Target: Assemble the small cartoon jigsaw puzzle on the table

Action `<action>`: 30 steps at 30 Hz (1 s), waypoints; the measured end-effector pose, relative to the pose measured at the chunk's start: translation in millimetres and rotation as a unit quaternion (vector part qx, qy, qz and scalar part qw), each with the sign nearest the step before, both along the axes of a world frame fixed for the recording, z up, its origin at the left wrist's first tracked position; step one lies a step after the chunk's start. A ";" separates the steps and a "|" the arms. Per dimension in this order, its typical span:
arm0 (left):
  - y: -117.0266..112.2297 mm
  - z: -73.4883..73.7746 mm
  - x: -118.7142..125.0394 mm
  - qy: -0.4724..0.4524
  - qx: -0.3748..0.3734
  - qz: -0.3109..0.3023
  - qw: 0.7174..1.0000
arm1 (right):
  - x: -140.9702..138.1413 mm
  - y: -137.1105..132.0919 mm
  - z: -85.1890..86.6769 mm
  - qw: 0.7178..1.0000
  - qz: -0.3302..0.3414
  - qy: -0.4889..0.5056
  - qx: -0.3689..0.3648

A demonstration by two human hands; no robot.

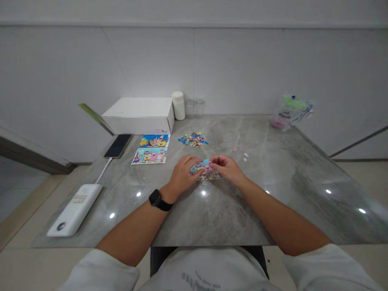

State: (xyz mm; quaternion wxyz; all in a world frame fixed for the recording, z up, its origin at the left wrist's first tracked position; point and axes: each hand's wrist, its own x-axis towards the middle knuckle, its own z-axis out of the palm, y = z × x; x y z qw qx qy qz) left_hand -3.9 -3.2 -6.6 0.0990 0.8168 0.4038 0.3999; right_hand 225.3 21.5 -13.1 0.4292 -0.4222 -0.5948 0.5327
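Note:
A partly assembled cartoon jigsaw puzzle (209,174) lies on the table in front of me. My left hand (185,173) rests over its left side, thumb along the lower part and fingers apart above. At the puzzle's upper right, my right hand (226,167) pinches a small pink puzzle piece (209,165), partly hidden by the fingertips. Beyond my hands sits a pile of loose puzzle pieces (194,139). A pink piece (235,150) and a few pale pieces (245,155) lie apart to the right.
Two picture cards (150,155) lie left of my hands, before a white box (138,115). A white bottle (178,106) and clear glasses (199,108) stand behind. A phone (118,145) is cabled to a white power bank (75,210). A plastic bag (291,113) sits back right.

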 end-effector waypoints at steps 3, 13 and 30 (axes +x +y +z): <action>-0.3 -1.9 1.1 0.002 0.006 0.000 1.000 | -1.5 -5.5 -2.9 1.000 0.008 0.009 -0.015; -2.8 -0.3 2.3 0.015 0.005 -0.008 1.000 | -5.1 -15.4 -7.0 1.000 0.009 0.018 -0.002; -2.0 -2.2 2.4 0.007 -0.017 -0.013 1.000 | -1.4 -22.6 0.7 0.972 -0.004 -0.133 0.193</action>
